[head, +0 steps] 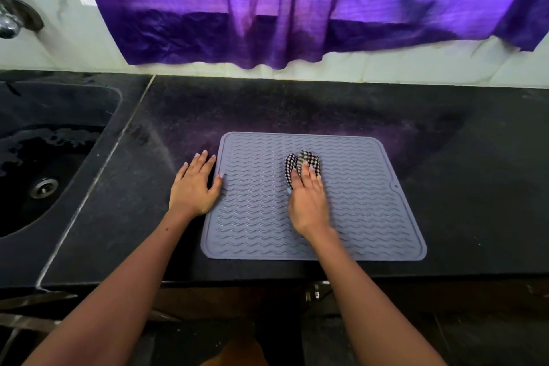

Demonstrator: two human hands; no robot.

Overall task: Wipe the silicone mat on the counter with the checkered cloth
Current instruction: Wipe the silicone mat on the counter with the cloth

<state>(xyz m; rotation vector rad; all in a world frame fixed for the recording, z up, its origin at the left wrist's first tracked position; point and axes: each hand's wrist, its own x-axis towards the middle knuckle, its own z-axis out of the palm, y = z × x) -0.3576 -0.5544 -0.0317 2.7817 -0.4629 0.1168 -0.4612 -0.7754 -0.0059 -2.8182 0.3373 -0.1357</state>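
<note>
The right hand [307, 200] lies palm down on the grey silicone mat [371, 217], its fingers spread flat and pressing the bunched checkered cloth [303, 162] against the ridged surface. Most of the cloth is under the palm and fingers; only a crumpled end pokes out past the fingertips, toward the wall. The hand is slightly blurred.

To its left, the left hand [194, 189] rests flat and open, fingers together, on the dark counter [475, 172], with its thumb over the mat's left edge, touching it.

The mat lies flat under the right hand, with wavy ridges and rounded corners, and a small notch with a hole on the edge to the right of the hand.

Further left, beyond the left hand, a dark sink [44, 163] is sunk into the counter, wet inside, with a metal drain [44, 187]. Past the fingertips, a purple curtain [282, 9] hangs against the white wall, and a tap [12, 19] shows far left.
</note>
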